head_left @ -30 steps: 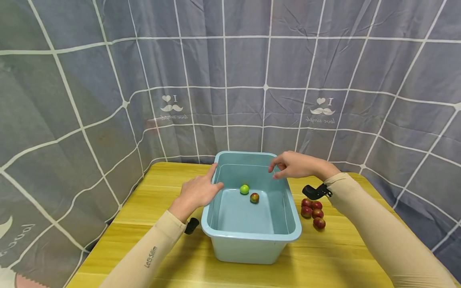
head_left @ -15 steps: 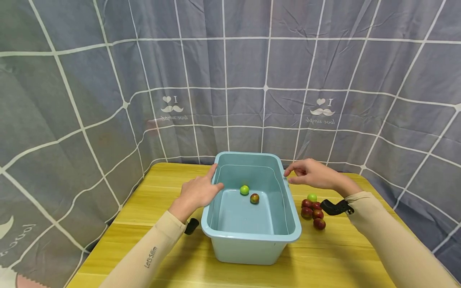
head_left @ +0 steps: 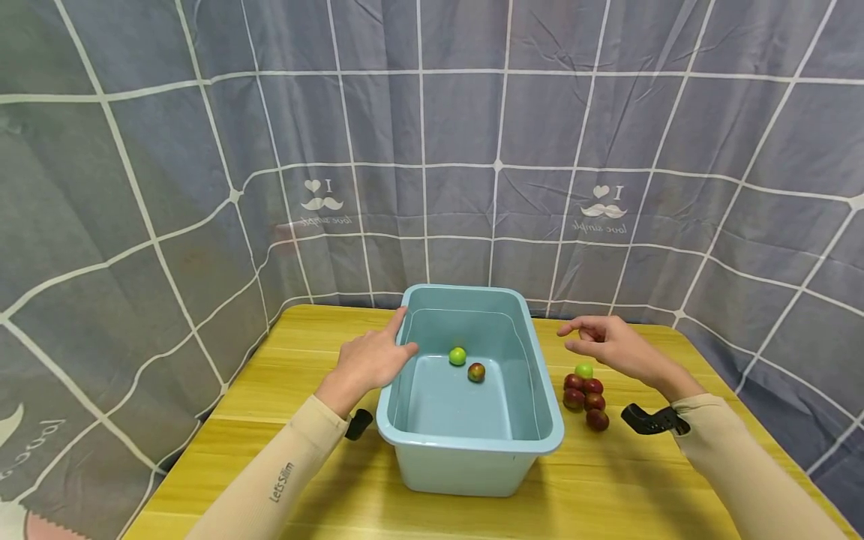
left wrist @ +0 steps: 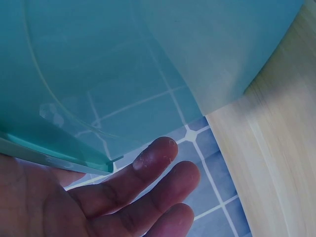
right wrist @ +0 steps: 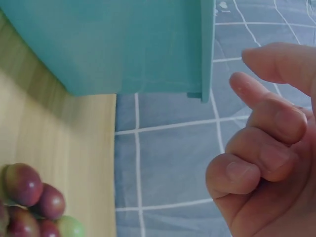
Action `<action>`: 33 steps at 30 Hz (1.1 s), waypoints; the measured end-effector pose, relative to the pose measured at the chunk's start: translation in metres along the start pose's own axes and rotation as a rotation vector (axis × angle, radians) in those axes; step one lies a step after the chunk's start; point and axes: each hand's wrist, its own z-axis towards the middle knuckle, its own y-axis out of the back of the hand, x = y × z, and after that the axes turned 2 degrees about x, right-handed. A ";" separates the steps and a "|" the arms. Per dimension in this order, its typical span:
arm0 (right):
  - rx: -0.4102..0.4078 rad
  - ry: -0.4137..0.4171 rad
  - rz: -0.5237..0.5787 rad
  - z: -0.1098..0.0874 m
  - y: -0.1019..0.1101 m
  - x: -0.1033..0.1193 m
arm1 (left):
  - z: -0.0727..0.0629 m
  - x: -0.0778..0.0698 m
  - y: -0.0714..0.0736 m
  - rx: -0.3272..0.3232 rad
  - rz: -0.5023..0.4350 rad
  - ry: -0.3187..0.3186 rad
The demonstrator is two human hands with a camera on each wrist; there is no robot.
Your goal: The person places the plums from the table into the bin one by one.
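Note:
My left hand [head_left: 373, 358] rests on the left rim of a light-blue plastic basin [head_left: 466, 444]. Its thumb reaches inward over the rim, and its other fingers extend along the outside in the left wrist view. On the basin floor lie a small round green fruit [head_left: 457, 356] and a red-green plum [head_left: 476, 373], slightly apart. Right of the basin, my right hand [head_left: 610, 346] hovers with nothing in it. Its thumb and index finger are apart; the other fingers bend loosely. Just below it in the head view are several dark-red plums [head_left: 595, 403] and another green fruit [head_left: 583, 371].
The basin stands on a yellow wood-grain table [head_left: 310, 345]. A grey curtain [head_left: 459, 202] with white grid lines hangs behind and along both sides. Black wrist cameras [head_left: 651, 419] sit near both cuffs.
My right hand has moved right and down, from over the basin's right side to above the loose plums. The green fruit beside them has come into view. My left hand stays on the rim.

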 end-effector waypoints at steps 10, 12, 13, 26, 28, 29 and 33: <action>-0.073 -0.047 0.108 -0.027 -0.011 -0.023 | 0.000 0.000 -0.001 -0.001 0.004 -0.004; -0.081 -0.058 0.123 -0.032 -0.013 -0.027 | 0.000 0.000 -0.001 -0.002 0.005 -0.008; -0.084 -0.062 0.128 -0.034 -0.014 -0.029 | 0.000 0.000 -0.001 -0.003 0.006 -0.009; -0.163 -0.090 0.173 -0.051 -0.027 -0.053 | 0.000 0.000 0.001 0.004 0.012 0.000; -0.169 -0.094 0.184 -0.052 -0.030 -0.056 | 0.000 0.000 0.001 0.005 0.011 0.001; -0.175 -0.103 0.189 -0.052 -0.031 -0.058 | 0.000 0.000 0.001 0.006 0.012 0.001; -0.187 -0.129 0.187 -0.057 -0.036 -0.063 | 0.001 0.000 0.001 0.004 0.011 0.003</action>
